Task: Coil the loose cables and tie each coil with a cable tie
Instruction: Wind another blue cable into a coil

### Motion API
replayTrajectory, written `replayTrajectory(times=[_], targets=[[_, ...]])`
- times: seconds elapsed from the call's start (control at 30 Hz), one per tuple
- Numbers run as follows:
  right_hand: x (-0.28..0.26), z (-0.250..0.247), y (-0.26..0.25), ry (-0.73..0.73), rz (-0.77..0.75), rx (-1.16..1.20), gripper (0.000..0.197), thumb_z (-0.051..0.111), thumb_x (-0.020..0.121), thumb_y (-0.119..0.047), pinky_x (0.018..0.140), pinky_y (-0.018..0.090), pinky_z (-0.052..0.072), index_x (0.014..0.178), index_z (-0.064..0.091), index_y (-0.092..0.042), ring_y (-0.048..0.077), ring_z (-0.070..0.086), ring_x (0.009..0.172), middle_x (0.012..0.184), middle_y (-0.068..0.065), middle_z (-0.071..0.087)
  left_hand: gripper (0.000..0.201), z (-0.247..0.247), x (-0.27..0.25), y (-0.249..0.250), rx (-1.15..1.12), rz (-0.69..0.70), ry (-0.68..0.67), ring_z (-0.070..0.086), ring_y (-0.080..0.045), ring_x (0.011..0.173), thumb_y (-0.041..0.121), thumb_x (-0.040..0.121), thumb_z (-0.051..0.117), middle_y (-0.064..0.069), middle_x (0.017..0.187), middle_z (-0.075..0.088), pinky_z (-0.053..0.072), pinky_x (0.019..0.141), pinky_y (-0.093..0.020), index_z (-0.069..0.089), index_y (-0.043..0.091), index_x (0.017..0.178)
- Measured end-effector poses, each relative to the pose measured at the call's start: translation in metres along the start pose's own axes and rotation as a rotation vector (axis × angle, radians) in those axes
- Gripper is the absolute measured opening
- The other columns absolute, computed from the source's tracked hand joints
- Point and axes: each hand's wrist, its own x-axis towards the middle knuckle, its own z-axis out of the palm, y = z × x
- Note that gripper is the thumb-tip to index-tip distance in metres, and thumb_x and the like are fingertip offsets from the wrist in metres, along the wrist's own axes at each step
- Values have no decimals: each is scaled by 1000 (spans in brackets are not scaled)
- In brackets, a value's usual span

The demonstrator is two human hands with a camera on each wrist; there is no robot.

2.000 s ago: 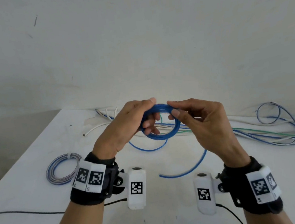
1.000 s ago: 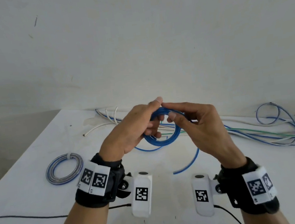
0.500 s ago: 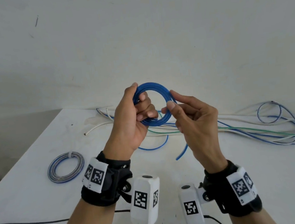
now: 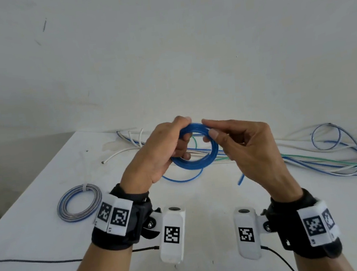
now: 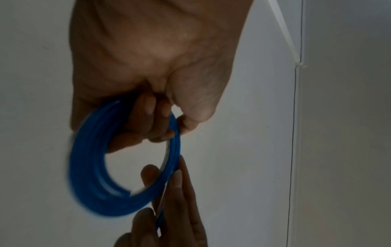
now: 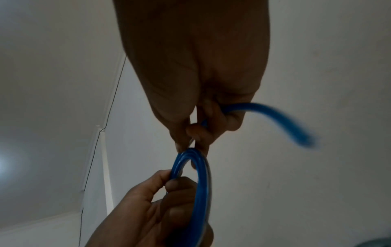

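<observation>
A: Where is the blue coil [image 4: 193, 148]?

B: Held up above the white table [image 4: 50, 228], between both hands, roughly at centre. Its ring stands tilted, opening facing partly toward the person.

A: Left hand [image 4: 153, 158]?

B: Fingers curled through the ring, thumb [image 4: 181, 120] pressed on the top edge. It clamps the stacked turns on the coil's left side. The left wrist view shows the same: fingers inside the loop, thumb outside.

A: Right hand [image 4: 248, 147]?

B: Thumb and forefinger pinch the cable at the coil's upper right rim. The right wrist view shows the strand passing through the curled fingers and out the far side.

A: And the loose end [image 4: 241, 179]?

B: Short. It hangs down below the right hand, tip just above the table, pointing down and slightly left. So the tail lies under the right palm, nearer that hand than the left.

A: Judgement on the step?

B: Last turn of winding, I'd say. The right hand needs to lay that tail along the ring toward the left thumb, which must not loosen.

A: Anything else?

B: One tied coil [image 4: 79, 202] lies flat at the left. An uncoiled bundle [image 4: 331, 160] of blue, green and white cables runs along the back right. I can't make out a spare tie for certain.
</observation>
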Motion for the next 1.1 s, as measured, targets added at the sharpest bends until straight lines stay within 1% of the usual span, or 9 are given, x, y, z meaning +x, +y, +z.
replayTrajectory(times=[0.1,0.2,0.33,0.4,0.53,0.67,0.77,0.9,1.1], targets=[[1,2,-2,95,32,144,21,67,96,-13,52,24,38,108,77,-26,14,41,52,79,1,77,42,-3,0,4,-223,51,33,11,-13,48,27,103,43,6,51,17,35,50,-26,41,16,62],[0,10,-4,141,64,248,21,65,97,-10,46,16,37,113,75,-19,13,40,49,81,-1,78,40,-3,-1,5,-437,81,35,8,-14,51,28,102,41,6,51,16,33,50,-24,41,16,64],[-5,25,-6,177,61,319,31,70,90,-20,46,18,37,121,71,-19,13,36,47,87,8,79,39,7,0,-1,-588,91,54,8,-14,51,29,101,41,6,50,16,36,49,-23,41,15,64],[-4,23,-4,184,57,305,31,70,91,-18,45,18,36,121,70,-21,11,36,46,86,6,79,39,6,2,-2,-533,80,31,12,-14,49,27,100,38,5,51,18,41,53,-25,43,15,64],[1,4,-2,99,53,200,26,68,94,-5,47,13,36,116,72,-18,3,43,44,80,3,78,38,-4,1,1,-175,20,-55,28,-18,45,24,100,34,-2,50,32,49,67,-34,52,9,70],[0,-1,0,-49,48,55,27,68,95,-6,45,15,35,111,75,-27,4,45,44,80,3,78,44,-3,-2,0,80,-34,-89,23,-15,45,34,105,43,3,49,26,50,62,-30,50,11,68],[1,-1,1,-46,47,58,27,64,98,-10,50,20,39,113,74,-30,10,42,49,84,1,78,43,0,-1,-1,9,-9,-52,15,-14,48,30,104,47,5,51,19,40,55,-28,45,13,64],[3,1,1,112,5,104,22,64,99,-12,54,21,42,112,75,-26,17,45,50,85,4,77,44,-4,0,4,-253,38,-29,13,-12,46,30,104,45,6,51,15,34,50,-24,41,16,62],[-1,17,-1,247,31,226,8,69,95,-17,46,24,41,102,67,-13,16,50,41,83,6,77,43,-2,-2,6,-468,75,-16,9,-13,50,30,103,43,7,49,17,32,50,-23,39,17,63]])
